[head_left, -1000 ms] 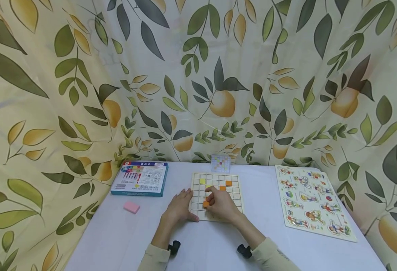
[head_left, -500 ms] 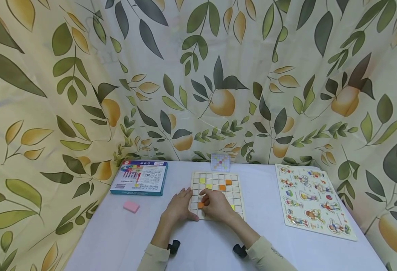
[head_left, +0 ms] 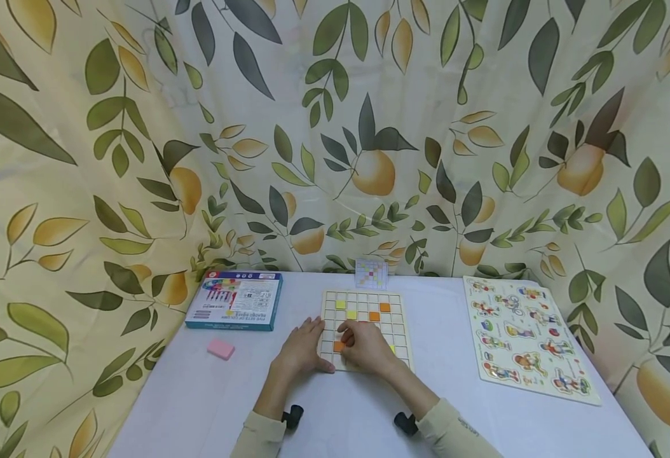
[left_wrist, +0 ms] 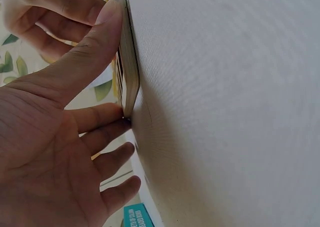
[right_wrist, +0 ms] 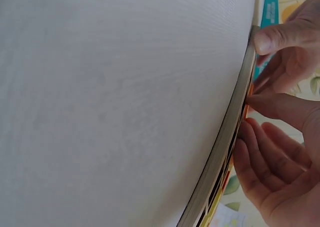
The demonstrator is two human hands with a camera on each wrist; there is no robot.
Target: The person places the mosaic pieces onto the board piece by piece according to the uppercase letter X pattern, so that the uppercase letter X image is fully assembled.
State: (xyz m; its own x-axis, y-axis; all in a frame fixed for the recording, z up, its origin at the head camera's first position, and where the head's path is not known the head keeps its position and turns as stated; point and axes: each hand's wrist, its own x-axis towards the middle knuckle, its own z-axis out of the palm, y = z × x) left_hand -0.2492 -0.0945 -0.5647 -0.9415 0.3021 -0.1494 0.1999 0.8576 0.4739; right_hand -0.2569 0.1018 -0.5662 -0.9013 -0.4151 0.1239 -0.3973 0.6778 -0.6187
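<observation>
While the left hand (head_left: 302, 348) lies flat against the pale wooden grid board (head_left: 395, 331), the right hand (head_left: 366, 346) pinches a small orange square tile (head_left: 339, 346), which could slip into the wrong hole.

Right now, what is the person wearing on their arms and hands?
Both hands are bare: left hand, right hand. Each forearm has a pale beige long sleeve, the right sleeve bearing small dark lettering. A small black device sits at each wrist.

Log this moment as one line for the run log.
left hand: steadies grid board edge | right hand: fingers on orange tile in board | nearby: box, pink eraser, puzzle
</observation>
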